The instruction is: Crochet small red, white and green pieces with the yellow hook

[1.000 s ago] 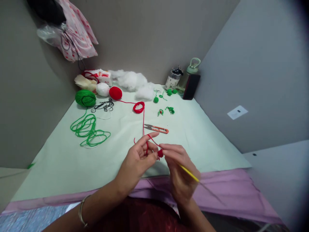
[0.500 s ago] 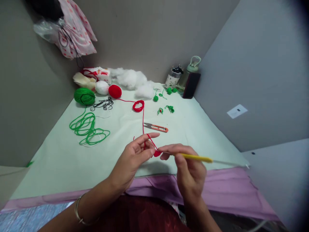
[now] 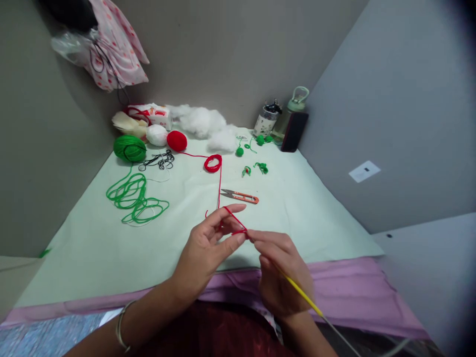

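Between thumb and fingers, my left hand point(image 3: 210, 243) pinches a small red crochet piece point(image 3: 240, 231), mostly hidden by the fingertips. Red yarn point(image 3: 234, 216) runs over its raised index finger and down to the piece. My right hand point(image 3: 284, 267) is closed around a crochet hook point(image 3: 304, 296) with a yellow handle, whose metal shaft points down toward the lower right. Its fingertips meet the red piece beside my left thumb. From the left hand the yarn leads back to a loose red coil point(image 3: 213, 163) and a red yarn ball point(image 3: 177, 141).
Orange thread snips point(image 3: 240, 196) lie just beyond my hands. Green yarn point(image 3: 137, 198) sprawls at left near a green ball point(image 3: 130, 148). Small green crochet pieces point(image 3: 262, 168), white stuffing point(image 3: 204, 122), a phone point(image 3: 295, 131) and a bottle point(image 3: 286, 119) stand or lie farther back.
My right hand has turned, so the hook's handle swings from pointing right to pointing down and right. The red piece has tilted and shows less of its face. My left hand stays nearly in place.
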The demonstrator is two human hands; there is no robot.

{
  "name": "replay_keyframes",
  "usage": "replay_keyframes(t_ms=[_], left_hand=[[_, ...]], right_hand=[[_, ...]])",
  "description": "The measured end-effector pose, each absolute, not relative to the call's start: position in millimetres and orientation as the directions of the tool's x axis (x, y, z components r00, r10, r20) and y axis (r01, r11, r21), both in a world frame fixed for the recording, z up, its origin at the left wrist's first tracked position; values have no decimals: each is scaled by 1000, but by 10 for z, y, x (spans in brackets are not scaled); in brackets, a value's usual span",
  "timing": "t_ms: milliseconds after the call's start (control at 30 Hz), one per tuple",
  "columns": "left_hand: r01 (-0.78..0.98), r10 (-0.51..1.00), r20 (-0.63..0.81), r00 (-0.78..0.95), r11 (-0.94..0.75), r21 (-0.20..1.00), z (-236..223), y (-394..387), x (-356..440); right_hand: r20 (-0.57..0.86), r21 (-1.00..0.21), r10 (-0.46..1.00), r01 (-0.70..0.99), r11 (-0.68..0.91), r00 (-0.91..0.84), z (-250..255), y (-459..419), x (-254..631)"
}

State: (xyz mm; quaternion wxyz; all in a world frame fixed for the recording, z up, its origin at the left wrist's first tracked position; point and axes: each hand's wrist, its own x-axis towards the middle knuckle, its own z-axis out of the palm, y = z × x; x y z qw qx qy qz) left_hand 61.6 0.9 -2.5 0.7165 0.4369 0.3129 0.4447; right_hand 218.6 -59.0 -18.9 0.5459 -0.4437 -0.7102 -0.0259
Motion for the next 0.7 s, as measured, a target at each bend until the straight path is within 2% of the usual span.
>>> replay_keyframes(t_ms=[133, 267, 333, 400, 467, 533, 700], left_hand=[[-315, 912, -40, 408, 181, 932, 5, 16, 610], [-319, 926, -38, 376, 168, 933, 36, 14, 637], [-385, 901, -111, 418, 287, 877, 42, 4, 654], [-434, 822, -217, 527, 479, 763, 39, -4, 664], [-439, 727, -281, 626, 627, 643, 30, 0, 660], [-449, 699, -289, 654, 667, 595, 21, 19, 647], [-501, 825, -206, 527, 497, 708, 10, 49, 620]], right_hand=[[805, -401, 591, 689, 603, -49, -192, -600, 2206], [826, -296, 560, 792, 534, -69, -248, -615, 2195], [833, -271, 549, 813, 515, -69, -279, -615, 2177], [836, -288, 547, 809, 512, -48, -304, -610, 2162], [829, -344, 559, 787, 512, -2, -318, -603, 2156], [805, -445, 591, 718, 535, 59, -312, -600, 2157], [609, -791, 731, 293, 536, 308, -207, -583, 2178]])
